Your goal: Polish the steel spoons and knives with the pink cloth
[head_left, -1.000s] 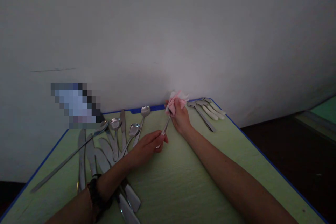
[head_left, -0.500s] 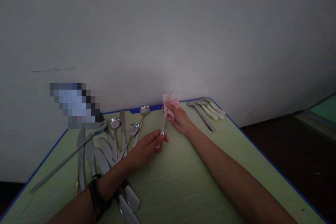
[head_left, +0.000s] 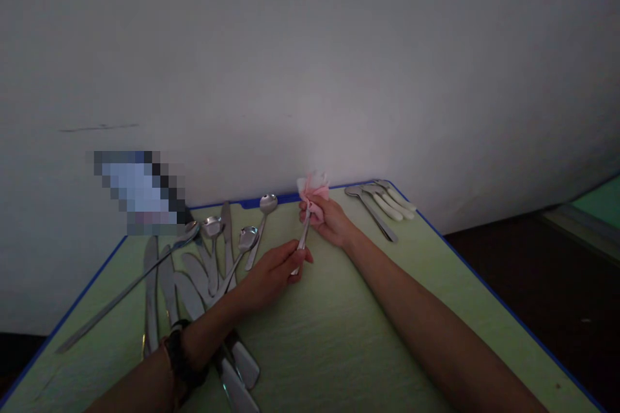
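Observation:
My left hand [head_left: 276,268] is closed round the handle of a metal piece of cutlery [head_left: 303,237]. Its far end is wrapped in a pink and white cloth [head_left: 314,197], so its kind is hidden. My right hand [head_left: 332,219] pinches the crumpled cloth around that end. Close to my left hand lie a spoon [head_left: 248,239] and another spoon [head_left: 268,204], both with bowls pointing away from me. Several table knives [head_left: 190,293] spread out under and beside my left forearm.
A long-handled spoon [head_left: 126,290] lies slantwise at the left. At the far right corner are a metal spoon [head_left: 372,214] and white-handled cutlery [head_left: 387,205]. A blurred-out phone-like object [head_left: 140,193] leans by the wall [head_left: 310,64]. The green table [head_left: 329,348] has a blue edge.
The cloth and my right hand have shifted slightly toward me along the cutlery, baring a little less of its far end differently. My left hand keeps its grip almost in place.

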Tool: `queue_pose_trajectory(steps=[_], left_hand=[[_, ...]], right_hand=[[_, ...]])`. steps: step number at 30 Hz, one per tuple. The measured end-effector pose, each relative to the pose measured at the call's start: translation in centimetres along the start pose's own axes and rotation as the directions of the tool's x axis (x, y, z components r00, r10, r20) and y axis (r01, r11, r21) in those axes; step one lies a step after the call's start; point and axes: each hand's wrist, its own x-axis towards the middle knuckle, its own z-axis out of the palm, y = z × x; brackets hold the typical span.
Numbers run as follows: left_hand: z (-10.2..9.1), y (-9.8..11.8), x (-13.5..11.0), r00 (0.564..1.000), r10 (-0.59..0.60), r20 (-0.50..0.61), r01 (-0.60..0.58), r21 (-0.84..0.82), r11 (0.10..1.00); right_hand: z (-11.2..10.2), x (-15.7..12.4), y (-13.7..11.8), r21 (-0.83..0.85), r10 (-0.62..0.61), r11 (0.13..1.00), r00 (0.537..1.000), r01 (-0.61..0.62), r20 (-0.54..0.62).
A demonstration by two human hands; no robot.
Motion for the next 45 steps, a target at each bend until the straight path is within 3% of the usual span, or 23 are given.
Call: queue_pose_trajectory(steps=[7,15,19,29,35,45], left_hand=[[0.0,-0.4,0.1,1.000,0.027,-0.005,-0.027,0.090,0.996],[0.1,0.5,0.2,0.999,0.010,-0.050,-0.001,0.194,0.981],[0.0,0.2,0.3,0.999,0.017,-0.048,-0.009,0.156,0.988],[-0.9,-0.4,0.5,0.996,-0.041,0.076,0.048,-0.086,0.995],[-1.1,-0.4,0.1,0.992,-0.024,0.123,0.036,-0.101,0.994],[-0.8,-0.1,-0.1,0.996,-0.011,0.094,0.010,0.009,1.000]], right_hand=[[0.2,0.1,0.0,0.068,0.019,0.998,1.000,-0.019,0.005],[-0.3,1.0,0.1,0.199,-0.118,0.966,0.963,0.168,-0.241],[-0.3,1.2,0.1,0.190,-0.161,0.955,0.936,0.228,-0.313],[-0.3,1.0,-0.2,0.177,-0.200,0.943,0.906,0.281,-0.373],[-0.4,0.7,-0.6,0.189,-0.119,0.967,0.961,0.168,-0.249],[-0.5,0.6,-0.6,0.217,-0.066,0.973,0.996,0.077,-0.059]])
